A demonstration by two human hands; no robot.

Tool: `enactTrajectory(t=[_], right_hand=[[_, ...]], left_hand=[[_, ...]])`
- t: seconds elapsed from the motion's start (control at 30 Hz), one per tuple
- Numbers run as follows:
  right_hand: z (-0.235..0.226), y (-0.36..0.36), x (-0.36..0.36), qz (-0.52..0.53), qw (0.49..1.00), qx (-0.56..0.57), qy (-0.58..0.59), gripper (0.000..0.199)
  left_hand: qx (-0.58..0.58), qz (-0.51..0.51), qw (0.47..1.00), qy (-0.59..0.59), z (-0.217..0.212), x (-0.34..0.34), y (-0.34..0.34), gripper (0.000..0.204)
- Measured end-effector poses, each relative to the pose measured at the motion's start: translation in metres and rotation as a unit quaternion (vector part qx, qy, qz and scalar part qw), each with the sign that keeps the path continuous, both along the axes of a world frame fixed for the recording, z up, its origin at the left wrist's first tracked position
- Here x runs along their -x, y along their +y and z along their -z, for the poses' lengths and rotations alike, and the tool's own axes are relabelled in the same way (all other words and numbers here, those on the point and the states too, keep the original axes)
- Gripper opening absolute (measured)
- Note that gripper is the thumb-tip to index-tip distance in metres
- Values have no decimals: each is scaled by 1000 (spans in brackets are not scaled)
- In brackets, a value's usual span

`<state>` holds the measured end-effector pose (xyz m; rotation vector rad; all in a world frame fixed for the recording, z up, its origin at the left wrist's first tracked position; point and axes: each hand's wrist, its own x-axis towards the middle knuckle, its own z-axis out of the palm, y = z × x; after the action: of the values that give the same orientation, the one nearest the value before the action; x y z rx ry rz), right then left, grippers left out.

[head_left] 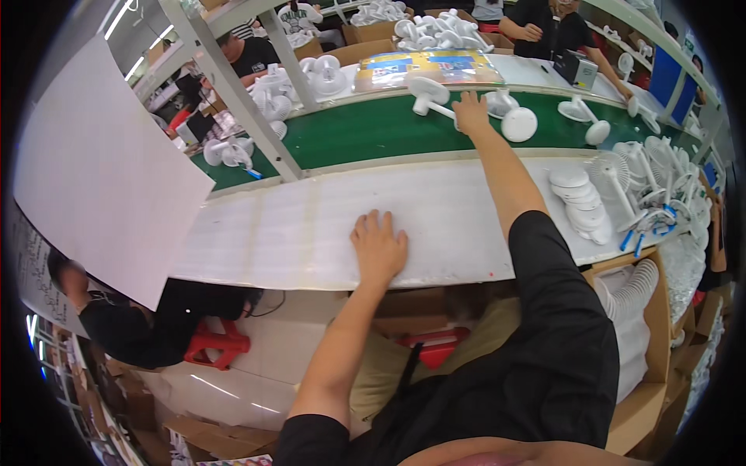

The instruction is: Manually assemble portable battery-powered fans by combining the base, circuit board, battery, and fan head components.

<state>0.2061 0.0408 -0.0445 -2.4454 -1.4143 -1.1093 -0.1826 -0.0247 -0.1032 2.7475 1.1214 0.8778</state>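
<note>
My left hand [378, 247] lies flat on the white-covered worktable [295, 225], fingers spread, with nothing in it. Stretched far forward over the green conveyor belt [350, 132], my right hand [472, 115] has its fingers extended and apart. It is at the stem end of a white plastic fan part [429, 90] with a round disc; it seems to touch the stem, and the contact is partly hidden. Just right of this hand, another white part [519, 124] with a round disc lies on the belt.
White discs [579, 203] and a heap of small white fans [653, 175] with blue-tipped pieces crowd the table's right end. A metal post [233, 93] and a large white sheet [109, 171] stand at left. Co-workers [556, 35] sit across the belt. An open carton [649, 404] stands at right.
</note>
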Motion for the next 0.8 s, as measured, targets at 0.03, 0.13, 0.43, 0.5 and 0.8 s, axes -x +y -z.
enactTrajectory(t=[0.03,0.13,0.43,0.5,0.8], right_hand=[[-10,8,-2,4,997,57,42,25],[-42,9,7,5,954,252,163,23],[-73,-97,44,-227,730,-103,637,13],[-66,-131,59,-239,667,-196,678,14],[-26,-286,221,-332,232,-504,763,21]], left_hand=[[-6,1,1000,-4,-2,-2,3,42],[0,-2,1000,-13,-5,3,-5,42],[-3,9,1000,-8,-2,6,1,41],[-10,20,1000,-7,-4,10,3,41],[368,113,913,-138,3,40,9,35]])
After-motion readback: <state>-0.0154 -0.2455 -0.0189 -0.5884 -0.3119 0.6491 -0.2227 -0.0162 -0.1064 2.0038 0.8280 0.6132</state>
